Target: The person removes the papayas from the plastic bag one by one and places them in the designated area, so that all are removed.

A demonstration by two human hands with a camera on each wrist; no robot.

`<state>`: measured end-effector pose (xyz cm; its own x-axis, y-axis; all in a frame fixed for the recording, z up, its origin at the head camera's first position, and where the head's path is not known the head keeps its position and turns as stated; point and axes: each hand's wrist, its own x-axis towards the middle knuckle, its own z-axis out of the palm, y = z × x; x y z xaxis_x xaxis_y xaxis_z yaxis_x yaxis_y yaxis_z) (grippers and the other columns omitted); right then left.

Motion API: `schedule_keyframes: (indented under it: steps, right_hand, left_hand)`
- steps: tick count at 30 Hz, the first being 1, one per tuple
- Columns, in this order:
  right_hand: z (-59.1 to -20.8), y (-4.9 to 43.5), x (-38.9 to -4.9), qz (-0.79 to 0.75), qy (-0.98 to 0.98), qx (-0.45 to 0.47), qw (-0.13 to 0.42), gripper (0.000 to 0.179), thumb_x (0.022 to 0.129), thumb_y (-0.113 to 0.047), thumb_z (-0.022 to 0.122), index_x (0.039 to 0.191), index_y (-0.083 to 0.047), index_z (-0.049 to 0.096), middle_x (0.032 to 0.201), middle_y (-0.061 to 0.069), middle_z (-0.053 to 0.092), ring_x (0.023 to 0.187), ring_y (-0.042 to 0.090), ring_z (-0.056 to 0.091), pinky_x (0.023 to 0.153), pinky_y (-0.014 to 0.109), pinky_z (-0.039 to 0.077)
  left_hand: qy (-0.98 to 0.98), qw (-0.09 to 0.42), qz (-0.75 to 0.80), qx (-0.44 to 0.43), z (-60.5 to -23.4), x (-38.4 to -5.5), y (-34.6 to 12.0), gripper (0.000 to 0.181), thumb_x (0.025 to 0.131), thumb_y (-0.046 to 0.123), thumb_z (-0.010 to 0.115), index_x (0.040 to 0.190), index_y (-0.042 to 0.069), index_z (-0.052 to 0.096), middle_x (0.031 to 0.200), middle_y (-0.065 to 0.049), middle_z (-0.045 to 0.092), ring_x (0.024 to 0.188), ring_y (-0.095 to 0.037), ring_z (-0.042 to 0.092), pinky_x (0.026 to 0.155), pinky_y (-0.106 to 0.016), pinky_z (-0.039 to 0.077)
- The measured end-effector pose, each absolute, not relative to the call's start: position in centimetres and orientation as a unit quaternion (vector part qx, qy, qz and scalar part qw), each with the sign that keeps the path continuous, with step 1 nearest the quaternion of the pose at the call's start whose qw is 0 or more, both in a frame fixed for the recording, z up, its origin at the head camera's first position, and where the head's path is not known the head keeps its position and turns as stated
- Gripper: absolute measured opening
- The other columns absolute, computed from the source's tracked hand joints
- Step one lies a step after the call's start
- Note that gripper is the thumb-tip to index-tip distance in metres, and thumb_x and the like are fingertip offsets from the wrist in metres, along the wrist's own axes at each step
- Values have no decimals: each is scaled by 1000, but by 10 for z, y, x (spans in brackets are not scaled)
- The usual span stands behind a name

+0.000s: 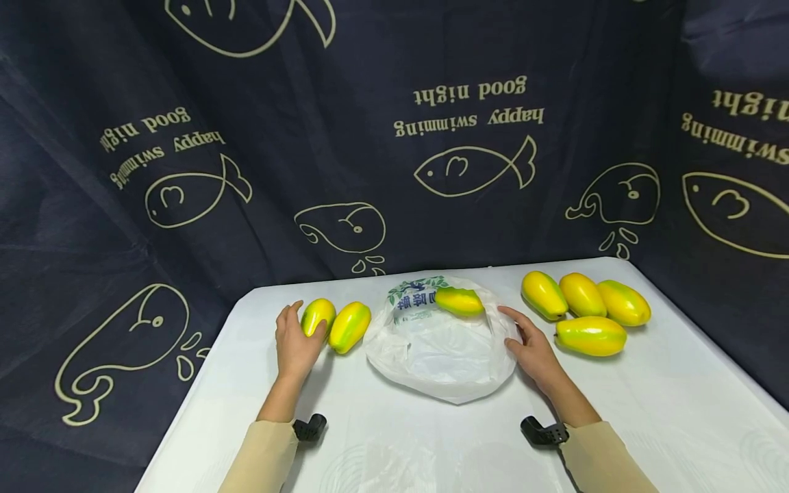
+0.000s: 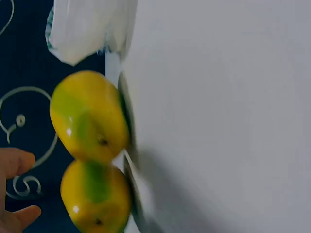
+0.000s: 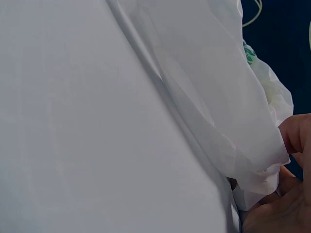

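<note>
A white plastic bag (image 1: 444, 356) with green and blue print lies with its mouth spread wide, and one yellow-green papaya (image 1: 461, 302) is inside at its back. My right hand (image 1: 535, 350) pinches the bag's right rim; the right wrist view shows the bag's edge (image 3: 262, 160) between thumb and fingers. Left of the bag, two papayas lie side by side, the outer papaya (image 1: 317, 316) and the inner papaya (image 1: 350, 327). My left hand (image 1: 297, 346) is at the outer one, thumb and fingers spread; in the left wrist view its fingertips (image 2: 22, 160) appear apart from the fruit.
Several more papayas (image 1: 590, 336) lie grouped to the right of the bag. The white-covered table (image 1: 431, 438) meets a dark curtain (image 1: 345, 171) with fish drawings at the back. Each wrist carries a small black camera (image 1: 310, 428).
</note>
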<state>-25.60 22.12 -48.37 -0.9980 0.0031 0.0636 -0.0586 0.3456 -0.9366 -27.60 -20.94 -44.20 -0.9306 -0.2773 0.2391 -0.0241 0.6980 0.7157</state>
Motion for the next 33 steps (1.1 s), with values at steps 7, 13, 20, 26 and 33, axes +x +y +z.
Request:
schedule_keyframes:
  steps: [7, 13, 20, 26, 33]
  right_hand:
    - [-483, 220, -254, 574, -818, 15, 24, 66, 94, 5, 48, 155, -17, 36, 168, 14, 18, 156, 35, 11, 126, 54, 15]
    - [-484, 220, -255, 569, -822, 13, 26, 65, 94, 4, 48, 155, -17, 37, 168, 14, 18, 156, 35, 11, 126, 55, 15]
    - [-486, 222, -257, 563, -826, 14, 30, 65, 94, 2, 47, 155, -18, 37, 168, 13, 19, 156, 34, 12, 126, 54, 15]
    - [-489, 224, -259, 560, -827, 21, 34, 65, 94, 2, 48, 155, -18, 37, 167, 13, 21, 157, 33, 12, 127, 54, 14]
    - [-490, 224, -260, 566, -823, 32, 39, 65, 94, 4, 50, 154, -17, 38, 166, 14, 23, 157, 33, 12, 127, 53, 13]
  left_hand:
    - [-910, 179, -370, 57, -428, -276, -188, 68, 92, 28, 65, 151, 9, 36, 161, -20, 25, 147, -42, 29, 120, -59, 30]
    - [-901, 206, -381, 16, -418, -277, -167, 63, 91, 24, 66, 148, 9, 42, 159, -18, 30, 146, -41, 34, 119, -57, 33]
    - [-906, 214, -363, -27, -403, -282, -137, 56, 92, 23, 66, 143, 9, 49, 153, -15, 43, 142, -34, 42, 117, -51, 39]
    - [-908, 203, -358, -72, -398, -287, -111, 44, 95, 21, 63, 137, 11, 57, 138, -11, 60, 129, -31, 58, 107, -48, 49]
    - [-903, 192, -365, -123, -402, -291, -83, 34, 94, 18, 64, 127, 10, 64, 127, -11, 66, 113, -31, 66, 93, -46, 56]
